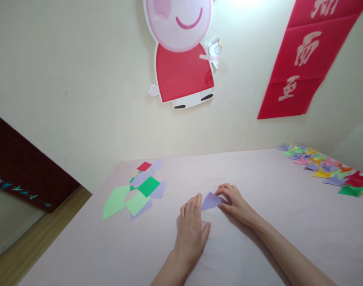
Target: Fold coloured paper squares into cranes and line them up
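Note:
A small folded lilac paper (210, 201) lies on the pale pink table (259, 222) in front of me. My left hand (191, 230) rests flat, fingers stretched out together, its fingertips touching the paper's left edge. My right hand (233, 200) curls over the paper's right end, fingers pinched on the fold. Part of the paper is hidden under those fingers.
Loose flat sheets in green, lilac and red (139, 190) lie scattered at the left. Several folded coloured paper pieces (327, 167) line the far right edge. The table's left edge (80, 214) drops to a wooden floor. A wall with a cartoon cut-out (181, 59) and red banner (306, 59) stands behind.

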Action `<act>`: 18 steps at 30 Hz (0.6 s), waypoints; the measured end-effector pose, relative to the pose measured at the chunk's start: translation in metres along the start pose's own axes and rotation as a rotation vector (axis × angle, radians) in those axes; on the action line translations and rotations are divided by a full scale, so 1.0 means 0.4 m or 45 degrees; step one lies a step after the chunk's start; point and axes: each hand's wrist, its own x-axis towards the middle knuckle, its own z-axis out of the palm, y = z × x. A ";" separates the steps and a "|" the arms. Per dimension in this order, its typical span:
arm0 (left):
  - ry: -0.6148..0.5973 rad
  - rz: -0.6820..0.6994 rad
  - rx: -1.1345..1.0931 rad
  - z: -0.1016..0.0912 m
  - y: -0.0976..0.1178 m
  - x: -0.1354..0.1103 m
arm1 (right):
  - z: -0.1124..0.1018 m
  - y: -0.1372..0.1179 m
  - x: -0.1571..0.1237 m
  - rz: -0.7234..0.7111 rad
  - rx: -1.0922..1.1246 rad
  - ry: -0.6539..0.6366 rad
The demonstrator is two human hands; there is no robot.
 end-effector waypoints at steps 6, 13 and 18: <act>-0.121 0.184 -0.204 0.003 0.011 0.040 | -0.005 -0.013 0.002 -0.118 -0.078 -0.024; -0.182 0.220 -0.021 0.004 -0.001 0.072 | -0.020 -0.012 0.018 -0.193 -0.169 -0.055; -0.164 0.150 0.111 0.006 0.000 0.076 | -0.022 0.012 0.026 -0.211 -0.196 -0.079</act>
